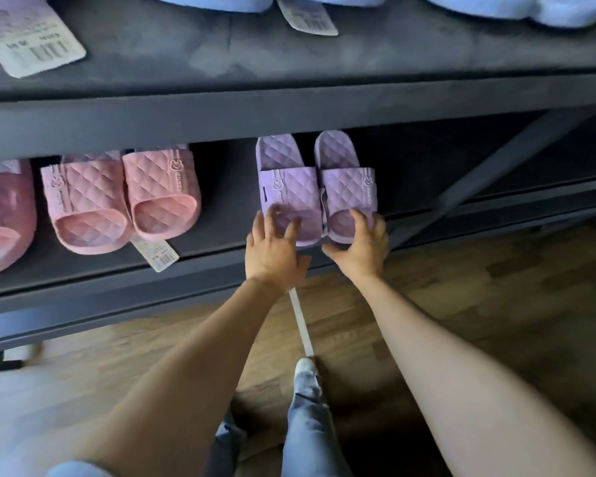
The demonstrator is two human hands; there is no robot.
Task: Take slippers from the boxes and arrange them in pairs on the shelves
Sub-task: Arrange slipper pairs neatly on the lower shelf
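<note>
Purple paired slippers (289,191) sit on the shelf (203,258), left hand (276,251) spread on one toe, right hand (360,246) gripping the other.

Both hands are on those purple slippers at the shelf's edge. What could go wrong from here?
1. The purple slippers sit with toes at the lower shelf's front edge; a careless pull by the left hand or right hand might drag them off.
2. The pink pair's paper tag overhangs that edge beside the left forearm and could snag.
</note>
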